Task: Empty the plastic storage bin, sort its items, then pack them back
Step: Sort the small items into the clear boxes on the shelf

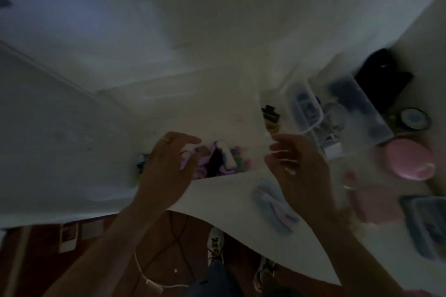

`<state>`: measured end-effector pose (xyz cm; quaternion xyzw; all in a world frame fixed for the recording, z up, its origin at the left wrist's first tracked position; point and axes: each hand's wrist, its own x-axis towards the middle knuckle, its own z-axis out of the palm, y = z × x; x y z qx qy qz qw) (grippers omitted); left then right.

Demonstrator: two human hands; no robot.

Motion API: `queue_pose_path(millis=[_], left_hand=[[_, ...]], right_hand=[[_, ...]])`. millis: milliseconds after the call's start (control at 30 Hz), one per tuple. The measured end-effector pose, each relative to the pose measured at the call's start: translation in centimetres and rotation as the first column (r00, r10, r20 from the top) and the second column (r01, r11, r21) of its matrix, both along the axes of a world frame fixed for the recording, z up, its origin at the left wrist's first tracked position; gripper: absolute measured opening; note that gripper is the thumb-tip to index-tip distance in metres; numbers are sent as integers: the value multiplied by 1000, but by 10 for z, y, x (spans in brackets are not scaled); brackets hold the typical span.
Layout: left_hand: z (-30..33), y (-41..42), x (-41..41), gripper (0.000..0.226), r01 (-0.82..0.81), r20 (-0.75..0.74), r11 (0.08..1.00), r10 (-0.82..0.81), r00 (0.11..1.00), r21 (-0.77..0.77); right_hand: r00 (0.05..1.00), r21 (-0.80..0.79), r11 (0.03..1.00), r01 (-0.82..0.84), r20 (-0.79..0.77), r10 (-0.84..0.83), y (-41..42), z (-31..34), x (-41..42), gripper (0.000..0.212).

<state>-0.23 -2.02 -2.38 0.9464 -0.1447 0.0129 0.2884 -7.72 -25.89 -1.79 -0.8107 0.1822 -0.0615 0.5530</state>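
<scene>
The view is dark and blurred. A heap of small colourful soft items (222, 160), purple, black, white and green, lies on the white table (226, 190). My left hand (169, 166) reaches into the heap's left side, fingers curled round a pale purple piece. My right hand (299, 171) hovers to the right of the heap with fingers loosely curled; nothing shows in it. Two clear plastic bins (304, 108) (359, 103) stand at the back right, with dark items inside.
A black clip (270, 113) lies by the bins. A black object (383, 77), a tape roll (414, 118) and a round pink container (407, 159) sit far right. A pale blue packet (275, 207) lies near the table's front edge, a dark-rimmed container (427, 224) at the right.
</scene>
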Motion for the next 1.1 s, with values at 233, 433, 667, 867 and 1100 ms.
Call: queue_pose_path(millis=[233,433,667,867,1100], left_hand=[[-64,72,66,48,69,-298,935,40,954,348],[-104,52,92,58,431,-508,816,-203,837,385],[-138,37,92,57,619,-584,620,-300,754,482],[-133,50,92,52,519,-460,675,-289,840,524],[-70,69,86,26,289,-98,893,-272,957,346]], right_hand=[[695,-198,747,-635,-569,440,55,-81,136,59],[463,-162,579,-799,-780,422,94,-128,168,83],[596,-224,702,-676,-727,342,75,-127,170,27],[733,167,960,-223,-620,278,50,-104,164,40],[967,586,809,47,-230,110,33,-27,123,54]])
